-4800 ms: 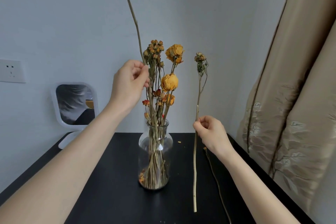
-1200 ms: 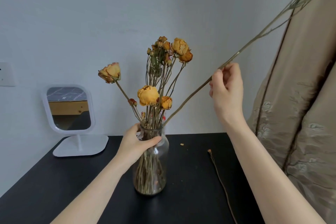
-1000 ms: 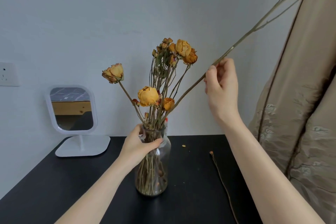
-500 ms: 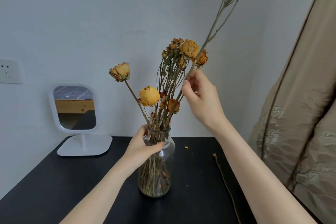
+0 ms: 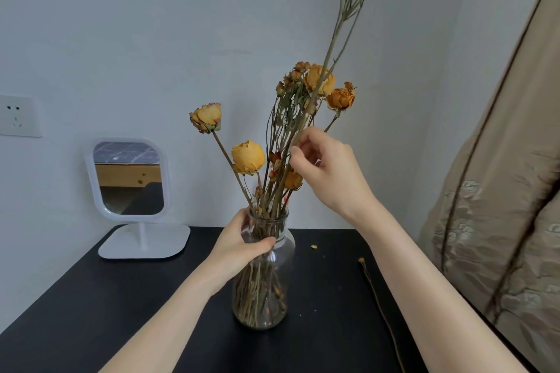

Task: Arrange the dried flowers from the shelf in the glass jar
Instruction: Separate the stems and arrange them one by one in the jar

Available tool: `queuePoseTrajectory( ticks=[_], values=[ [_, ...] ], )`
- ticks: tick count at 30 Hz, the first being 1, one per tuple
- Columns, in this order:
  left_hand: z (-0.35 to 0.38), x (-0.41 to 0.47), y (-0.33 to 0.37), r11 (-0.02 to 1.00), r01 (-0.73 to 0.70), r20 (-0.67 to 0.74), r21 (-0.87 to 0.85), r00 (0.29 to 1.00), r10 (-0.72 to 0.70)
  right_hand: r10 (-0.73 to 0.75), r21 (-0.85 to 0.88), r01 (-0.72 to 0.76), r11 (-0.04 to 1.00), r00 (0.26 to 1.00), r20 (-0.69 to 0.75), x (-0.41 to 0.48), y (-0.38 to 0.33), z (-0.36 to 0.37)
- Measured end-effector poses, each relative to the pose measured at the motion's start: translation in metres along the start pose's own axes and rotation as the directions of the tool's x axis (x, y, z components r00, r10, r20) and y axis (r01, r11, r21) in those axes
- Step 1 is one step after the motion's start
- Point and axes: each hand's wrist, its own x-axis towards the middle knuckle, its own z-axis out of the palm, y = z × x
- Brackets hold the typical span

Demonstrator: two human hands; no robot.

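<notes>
The clear round glass jar (image 5: 263,278) stands upright on the black table top (image 5: 91,312), approx. in the middle of it, and is full of dried stems w/ orange-yellow dried roses (image 5: 248,157) spreading above its mouth. The left hand (image 5: 242,241) is closed around the neck of the jar, thumb on the front of the glass and the other fingers behind it. The right hand (image 5: 328,172) is above the jar and a bit to its right; its thumb and fingertips are pinched together on a long thin greenish dried stem (image 5: 335,36). This stem goes up from the jar, leans to the right, and its dry green head leaves the picture at the top. To the left of the jar, near the wall, stands a small white-framed table mirror (image 5: 130,179). To the right of the jar one thin brown dry twig (image 5: 380,303) lies flat on the table, apart from the glass. Further right of the jar hangs a beige embroidered curtain (image 5: 500,191).
</notes>
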Motion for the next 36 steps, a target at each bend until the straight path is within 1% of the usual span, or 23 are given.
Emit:
queuePoseTrajectory(
  ticks=[3, 8, 12, 18, 20, 24, 27, 29, 34, 36],
  values=[
    [0.001, -0.001, 0.0, 1.0, -0.01, -0.004, -0.003, 1.0, 0.01, -0.032, 0.028, 0.031, 0.999, 0.999, 0.031, -0.001, -0.004, -0.003],
    [0.001, -0.002, 0.002, 1.0, -0.019, -0.01, 0.003, 1.0, 0.019, -0.025, 0.021, 0.023, 0.999, 0.998, 0.066, -0.004, -0.001, -0.007],
    [0.001, -0.004, 0.003, 1.0, -0.027, -0.01, -0.007, 1.0, 0.027, 0.042, -0.08, -0.034, 0.996, 0.993, 0.113, -0.008, 0.009, -0.005],
    [0.001, -0.004, 0.004, 1.0, -0.026, -0.019, 0.004, 0.999, 0.026, 0.137, -0.187, -0.092, 0.978, 0.96, 0.244, -0.022, 0.02, 0.013],
    [0.001, -0.005, 0.004, 1.0, -0.024, -0.012, 0.005, 1.0, 0.024, 0.153, -0.157, -0.12, 0.98, 0.964, 0.218, -0.022, 0.018, 0.013],
    [0.001, -0.005, 0.004, 1.0, -0.026, 0.0, -0.006, 1.0, 0.026, 0.158, 0.051, -0.161, 0.986, 0.986, 0.049, -0.013, 0.007, 0.003],
    [0.002, -0.005, 0.005, 0.999, -0.031, -0.009, -0.01, 0.999, 0.031, 0.176, 0.153, -0.17, 0.973, 0.984, -0.024, -0.012, 0.006, 0.002],
    [0.002, -0.006, 0.005, 0.999, -0.03, -0.009, -0.011, 1.0, 0.03, 0.195, 0.128, -0.193, 0.973, 0.981, -0.002, -0.014, 0.008, 0.005],
    [0.001, -0.005, 0.005, 1.0, -0.022, -0.018, 0.005, 1.0, 0.022, 0.217, -0.045, -0.213, 0.976, 0.963, 0.16, -0.023, 0.018, 0.017],
    [0.002, -0.005, 0.005, 1.0, -0.021, -0.02, 0.007, 1.0, 0.021, 0.224, -0.062, -0.216, 0.974, 0.957, 0.183, -0.023, 0.018, 0.02]
  ],
)
